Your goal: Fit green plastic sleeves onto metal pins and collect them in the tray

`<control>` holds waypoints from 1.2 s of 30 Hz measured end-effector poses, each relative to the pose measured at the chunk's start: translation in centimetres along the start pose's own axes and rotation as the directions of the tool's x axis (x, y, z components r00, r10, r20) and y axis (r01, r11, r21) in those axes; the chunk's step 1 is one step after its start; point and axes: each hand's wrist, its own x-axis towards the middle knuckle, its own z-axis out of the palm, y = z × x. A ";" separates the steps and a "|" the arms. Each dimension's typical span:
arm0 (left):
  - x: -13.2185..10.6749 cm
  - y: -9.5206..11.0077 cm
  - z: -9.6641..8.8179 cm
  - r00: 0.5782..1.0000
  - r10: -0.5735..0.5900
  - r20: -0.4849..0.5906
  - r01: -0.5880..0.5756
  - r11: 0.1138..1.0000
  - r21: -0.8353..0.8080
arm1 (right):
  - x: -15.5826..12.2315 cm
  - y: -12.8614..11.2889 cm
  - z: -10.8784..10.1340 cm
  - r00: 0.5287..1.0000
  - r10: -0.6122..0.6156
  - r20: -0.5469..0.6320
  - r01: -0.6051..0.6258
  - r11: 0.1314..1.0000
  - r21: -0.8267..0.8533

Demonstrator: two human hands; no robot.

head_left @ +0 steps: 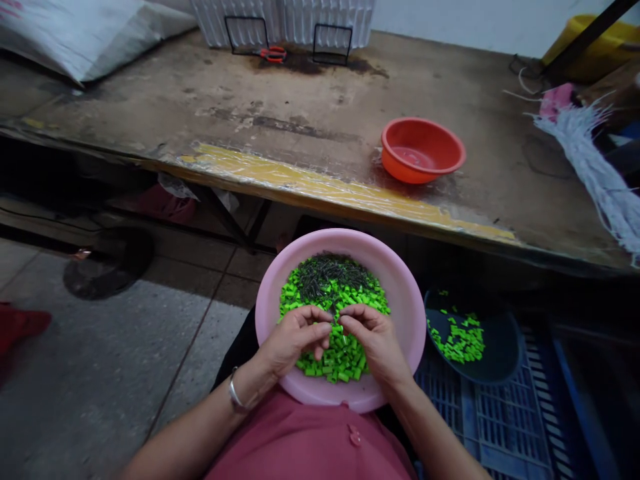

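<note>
A pink basin (410,320) rests on my lap. Many small bright green plastic pieces (345,363) lie in it, with a heap of thin dark metal pins (333,272) on top at the far side. Over the middle of the basin my left hand (305,333) pinches with thumb and forefinger; what it holds is too small to make out. Close beside it, my right hand (367,330) is also closed in a pinch, at a tiny piece I cannot name. The two sets of fingertips nearly meet.
An orange-red bowl (423,150) stands on the worn workbench (320,107). Pliers (273,54) lie by black wire stands at the back. To my right, a dark basin (505,347) with green pieces sits on a blue crate (515,413). White strands (590,153) hang over the bench's right side.
</note>
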 end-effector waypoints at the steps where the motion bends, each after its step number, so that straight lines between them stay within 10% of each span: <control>1: 0.0 0.0 0.1 1.000 0.019 -0.025 -0.018 0.999 0.033 | -0.1 0.1 0.1 1.000 0.002 0.005 -0.001 1.000 -0.005; 8: -0.2 -0.3 0.1 0.996 0.076 -0.056 -0.065 0.982 0.175 | -0.7 0.7 0.3 0.998 0.052 0.019 -0.052 0.999 -0.012; 15: -0.1 0.2 0.0 1.000 -0.002 -0.024 -0.003 0.979 -0.205 | -0.9 0.7 0.4 0.994 -0.101 -0.027 0.097 0.988 -0.120; 21: -0.4 0.6 0.2 1.000 -0.008 0.005 0.009 0.981 -0.194 | -1.5 1.1 0.3 0.982 -0.189 0.004 0.185 0.960 -0.209; 36: -0.2 -0.1 -0.2 1.000 -0.016 0.024 0.018 0.995 -0.099 | -2.8 -1.1 1.1 0.860 -0.483 0.164 0.498 0.724 -0.478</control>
